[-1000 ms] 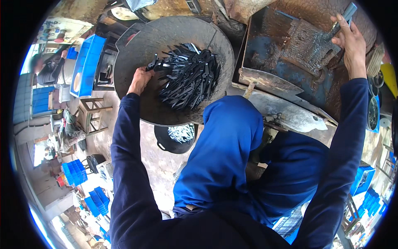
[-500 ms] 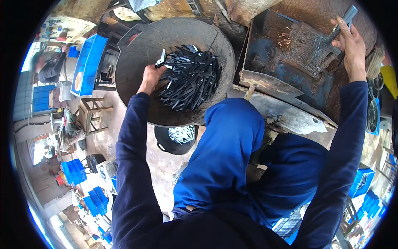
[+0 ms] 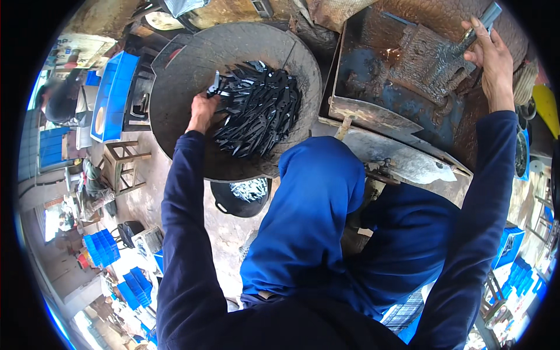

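the pieces (image 3: pixel 262 111) lie heaped in the pan (image 3: pixel 181 76), dark, slim and flat, with pale glints on some. they look like metal, so each should be stiff and light enough for one hand, hard to break and perhaps slick if there is oil on them. the narrow ends look thin (mind the edges), so the broader part of the body seems the better hold, pinched across its flat sides.

the left hand (image 3: pixel 202 112) is closed on a piece (image 3: pixel 214 83) at the near left of the heap, its pale tip standing up past the fingers; the fingertips are partly hidden, so it may have more than one. the right hand (image 3: pixel 492 61) is wrapped round a bar (image 3: pixel 489 17) above the right side of the tray (image 3: pixel 373 115).

the pan's wall is scuffed and curved, so loose pieces would tend to slide inward. the tray is brown and wet-looking, with a caked block (image 3: pixel 429 64) in it. below the pan, a black tub (image 3: pixel 229 209) holds pale bits (image 3: pixel 249 189). off left are a blue bin (image 3: pixel 115 93), a wooden stool (image 3: pixel 123 166) and, blurred, another person (image 3: pixel 61 105).
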`<action>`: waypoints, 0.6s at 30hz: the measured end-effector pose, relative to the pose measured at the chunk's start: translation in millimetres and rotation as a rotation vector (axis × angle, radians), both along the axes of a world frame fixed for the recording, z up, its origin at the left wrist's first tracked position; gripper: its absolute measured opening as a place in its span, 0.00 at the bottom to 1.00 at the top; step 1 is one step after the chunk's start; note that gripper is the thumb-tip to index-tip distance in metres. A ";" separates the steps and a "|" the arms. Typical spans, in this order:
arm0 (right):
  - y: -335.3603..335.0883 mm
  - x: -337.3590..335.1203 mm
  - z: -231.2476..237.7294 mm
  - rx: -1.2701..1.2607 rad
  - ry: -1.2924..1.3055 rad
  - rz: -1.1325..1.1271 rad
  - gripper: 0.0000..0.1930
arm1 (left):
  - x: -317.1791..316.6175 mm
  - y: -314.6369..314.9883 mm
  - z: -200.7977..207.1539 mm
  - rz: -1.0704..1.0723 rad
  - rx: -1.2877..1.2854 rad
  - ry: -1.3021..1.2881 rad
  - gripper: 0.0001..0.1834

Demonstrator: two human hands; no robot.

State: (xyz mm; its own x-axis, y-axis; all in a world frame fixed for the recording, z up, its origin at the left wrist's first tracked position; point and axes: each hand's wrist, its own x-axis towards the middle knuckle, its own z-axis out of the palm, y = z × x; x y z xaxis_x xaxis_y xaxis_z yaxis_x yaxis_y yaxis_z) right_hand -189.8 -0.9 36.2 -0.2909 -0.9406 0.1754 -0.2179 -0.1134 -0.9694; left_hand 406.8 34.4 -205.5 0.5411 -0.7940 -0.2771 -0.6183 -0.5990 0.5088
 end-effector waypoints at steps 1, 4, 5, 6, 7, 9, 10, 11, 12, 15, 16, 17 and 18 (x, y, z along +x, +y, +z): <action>0.3 -0.7 0.2 0.010 0.008 0.027 0.21 | 3.1 4.5 10.9 -0.041 -0.049 0.001 0.18; 0.1 -1.3 -1.4 -0.019 -0.031 0.021 0.21 | 1.9 23.1 52.4 -0.128 -0.151 -0.002 0.16; 0.2 -2.0 -1.9 -0.032 -0.049 0.018 0.21 | -3.5 30.4 66.1 -0.116 -0.163 0.047 0.15; 0.4 -3.2 -2.2 -0.034 -0.051 0.017 0.21 | -10.3 38.5 79.9 -0.104 -0.174 0.097 0.14; -0.1 -4.5 -2.4 -0.018 -0.036 0.020 0.21 | -18.0 46.7 93.3 -0.084 -0.166 0.122 0.13; -2.0 -7.4 -3.7 0.015 -0.005 0.027 0.21 | -37.1 66.8 115.9 -0.083 -0.182 0.317 0.13; -3.3 -9.1 -4.7 0.012 -0.007 0.027 0.21 | -48.0 74.9 124.9 -0.076 -0.180 0.489 0.13; -4.2 -11.0 -6.4 -0.006 -0.018 0.033 0.20 | -58.4 78.9 133.3 -0.082 -0.190 0.691 0.12; -5.3 -12.9 -8.0 -0.025 -0.027 0.039 0.20 | -67.9 79.8 141.2 -0.069 -0.177 0.661 0.12; -11.0 -18.7 -9.7 -0.007 -0.012 0.036 0.20 | -95.1 80.4 163.6 -0.074 -0.220 0.826 0.13; -12.8 -20.1 -9.4 0.033 0.014 0.026 0.20 | -105.5 78.2 170.4 -0.113 -0.242 0.840 0.13; -13.0 -20.5 -10.5 0.050 0.028 0.021 0.20 | -117.5 74.2 176.8 -0.161 -0.263 0.851 0.13; -13.7 -20.8 -10.5 0.068 0.041 0.017 0.20 | -131.0 68.8 183.4 -0.211 -0.285 0.861 0.13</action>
